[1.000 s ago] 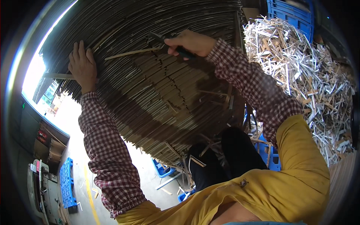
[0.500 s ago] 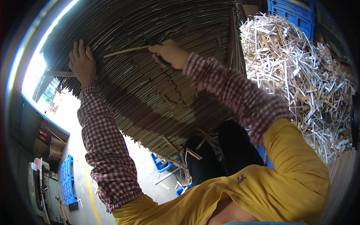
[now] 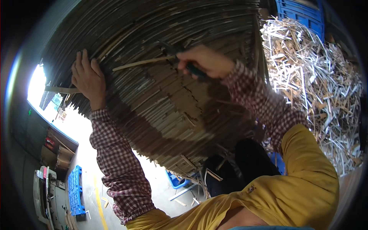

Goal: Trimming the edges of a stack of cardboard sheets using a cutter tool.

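Note:
A tall stack of cardboard sheets (image 3: 153,103), its layered edges toward me, fills the upper middle. My left hand (image 3: 89,78) lies on these edges at the left, fingers outstretched and holding nothing. My right hand (image 3: 207,61), slightly blurred, is closed around a dark-green-handled tool (image 3: 196,71). The tool's dark front end points up and left against the stack; blur hides its exact kind. A thin pale cardboard strip (image 3: 143,63) runs between the hands and meets my right fingertips. I cannot tell whether they pinch it. Another strip (image 3: 61,90) sticks out beside my left wrist.
A big heap of shredded strips (image 3: 310,88) stands at the right, with a blue crate (image 3: 301,15) behind it. Below the stack are a blue plastic container (image 3: 177,181) and loose scraps. At lower left, a blue pallet (image 3: 76,191) stands beside a pale machine (image 3: 48,195).
My right hand has drawn rightward with the tool, away from my left hand. More of the pale strip shows between them. The whole view has shifted a little; my left hand stays on the stack.

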`<state>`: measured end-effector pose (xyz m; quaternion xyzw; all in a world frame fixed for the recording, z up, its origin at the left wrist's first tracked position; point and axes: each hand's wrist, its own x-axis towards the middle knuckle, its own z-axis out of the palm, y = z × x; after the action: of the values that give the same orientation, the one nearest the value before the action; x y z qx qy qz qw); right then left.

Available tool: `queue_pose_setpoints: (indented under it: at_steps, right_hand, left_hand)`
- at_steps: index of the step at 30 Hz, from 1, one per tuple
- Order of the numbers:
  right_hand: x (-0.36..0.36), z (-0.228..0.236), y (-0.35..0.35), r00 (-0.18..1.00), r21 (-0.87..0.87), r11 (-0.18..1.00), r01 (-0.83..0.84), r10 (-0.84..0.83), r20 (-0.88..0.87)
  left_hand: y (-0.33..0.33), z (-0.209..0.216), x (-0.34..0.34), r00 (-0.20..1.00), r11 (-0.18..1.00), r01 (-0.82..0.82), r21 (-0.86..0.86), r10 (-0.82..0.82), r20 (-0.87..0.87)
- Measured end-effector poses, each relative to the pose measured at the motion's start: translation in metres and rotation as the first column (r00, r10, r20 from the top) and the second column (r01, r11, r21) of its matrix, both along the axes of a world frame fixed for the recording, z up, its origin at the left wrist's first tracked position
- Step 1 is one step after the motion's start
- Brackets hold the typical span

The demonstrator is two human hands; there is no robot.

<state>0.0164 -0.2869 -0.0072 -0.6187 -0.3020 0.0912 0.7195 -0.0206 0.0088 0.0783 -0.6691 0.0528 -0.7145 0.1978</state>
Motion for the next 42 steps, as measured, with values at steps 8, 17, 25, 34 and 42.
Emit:
queue_pose_setpoints:
  at_steps: [8,17,25,34,42]
  right_hand:
    - [-0.057,-0.024,0.024,0.979,-0.232,0.959,0.165,-0.187,-0.078]
    - [-0.107,-0.17,-0.071,0.9,-0.59,0.807,0.019,0.243,0.361]
    - [0.004,0.015,-0.021,0.934,-0.295,0.949,0.114,-0.001,0.358]
    - [-0.016,-0.032,0.022,0.903,-0.12,0.916,0.384,-0.345,0.256]
    - [-0.105,-0.167,-0.174,0.923,-0.444,0.821,0.36,-0.244,0.297]
  left_hand:
    - [0.006,0.004,0.007,0.986,0.996,0.08,-0.037,-0.084,-0.146]
    - [0.007,0.008,-0.003,0.99,0.996,0.063,-0.058,-0.07,-0.125]
    - [0.001,0.006,0.002,0.992,0.999,0.034,-0.04,-0.039,-0.123]
    - [-0.001,0.003,0.003,0.99,0.997,0.066,-0.031,-0.069,-0.125]
    - [-0.003,0.003,0.001,0.998,0.999,-0.014,-0.039,0.012,-0.066]
